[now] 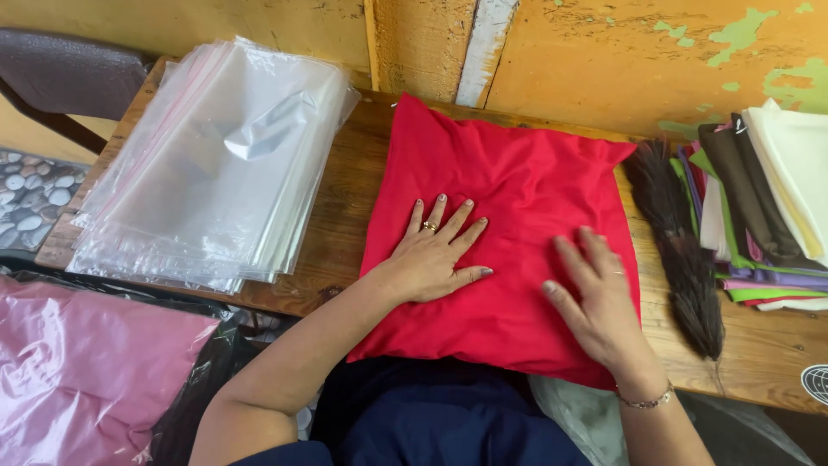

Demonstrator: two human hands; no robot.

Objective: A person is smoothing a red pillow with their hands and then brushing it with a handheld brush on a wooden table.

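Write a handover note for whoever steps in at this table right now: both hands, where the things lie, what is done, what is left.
Left hand: flat, fingers spread, pressing on the red square fabric cover. Holds nothing.
Right hand: flat on the same cover, nearer its right edge, slightly blurred. Holds nothing.
The cover lies spread on the wooden table, its near edge hanging over the table's front.
Stack of clear plastic bags lies left of it; dark bristle brush and pile of folded coloured fabrics lie right.
Done: cover laid out flat.
Left: it is not folded, and not in any bag.
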